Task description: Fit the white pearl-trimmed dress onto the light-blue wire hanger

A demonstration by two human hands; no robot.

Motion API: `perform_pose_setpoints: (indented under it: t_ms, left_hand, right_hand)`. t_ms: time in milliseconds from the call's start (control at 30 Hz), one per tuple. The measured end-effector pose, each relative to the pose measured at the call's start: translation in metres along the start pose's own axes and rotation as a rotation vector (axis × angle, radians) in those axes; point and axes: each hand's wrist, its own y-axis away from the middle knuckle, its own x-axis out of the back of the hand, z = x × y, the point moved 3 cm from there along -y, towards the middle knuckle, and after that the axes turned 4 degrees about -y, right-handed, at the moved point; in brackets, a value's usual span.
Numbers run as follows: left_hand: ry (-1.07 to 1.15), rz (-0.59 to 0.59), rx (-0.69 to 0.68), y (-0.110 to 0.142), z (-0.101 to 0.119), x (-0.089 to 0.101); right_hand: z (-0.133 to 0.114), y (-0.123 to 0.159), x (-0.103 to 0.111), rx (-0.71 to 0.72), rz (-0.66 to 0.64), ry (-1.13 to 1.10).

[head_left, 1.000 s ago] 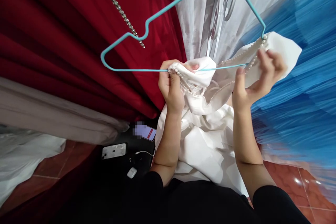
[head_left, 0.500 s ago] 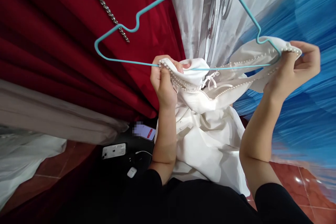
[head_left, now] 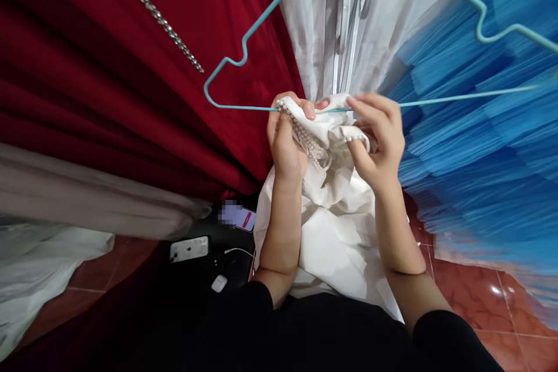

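Note:
A white dress (head_left: 331, 244) with pearl-trimmed edges lies gathered over my lap, its upper part raised to a light-blue hanger (head_left: 436, 100). My left hand (head_left: 285, 136) is closed on a pearl-edged part of the dress, right against the hanger's bottom bar. Close beside it, my right hand (head_left: 383, 139) pinches another pearl-edged fold, thumb below and fingers above, partly blurred. White cloth passes around the bar between the two hands. The hanger's right shoulder carries no cloth. Its hook is out of view.
Red cloth (head_left: 209, 23) with a jewelled chain (head_left: 152, 11) hangs at left, blue tulle (head_left: 479, 163) at right, white cloth (head_left: 300, 29) ahead. Phones, a white one (head_left: 189, 249) and one with a lit screen (head_left: 244, 218), lie on a black surface with a small white case (head_left: 219, 283).
My right hand has moved left from the hanger's right end to beside my left hand, bringing the dress edge off that shoulder. The hanger has shifted right and looks larger.

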Motion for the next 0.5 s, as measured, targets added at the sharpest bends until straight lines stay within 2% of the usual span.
perform_pose_setpoints:
  t_ms: [100, 167, 233, 300, 367, 433, 500]
  left_hand:
    - [-0.071, -0.076, 0.038, 0.006, -0.003, 0.010]
    - [-0.109, -0.085, 0.042, 0.011, -0.006, 0.026]
    - [-0.222, 0.037, -0.040, 0.013, -0.004, 0.053]
    - [-0.381, 0.208, -0.146, 0.011, 0.003, 0.085]
    - [-0.430, 0.275, -0.169, 0.002, 0.016, 0.113]
    - [-0.433, 0.344, -0.234, -0.012, 0.038, 0.132]
    - [-0.472, 0.367, -0.351, -0.027, 0.067, 0.137]
  right_hand:
    - [0.016, -0.011, -0.003, 0.012, 0.058, 0.030]
    - [0.024, -0.013, -0.003, -0.049, 0.081, 0.090]
    - [0.028, -0.015, -0.002, -0.105, 0.055, 0.129]
    - [0.028, -0.016, -0.002, -0.110, 0.043, 0.115]
    - [0.026, -0.017, -0.002, -0.075, 0.060, 0.085]
    - [0.024, -0.018, -0.002, -0.031, 0.088, 0.061]
    - [0.020, -0.018, -0.002, 0.008, 0.121, 0.065]
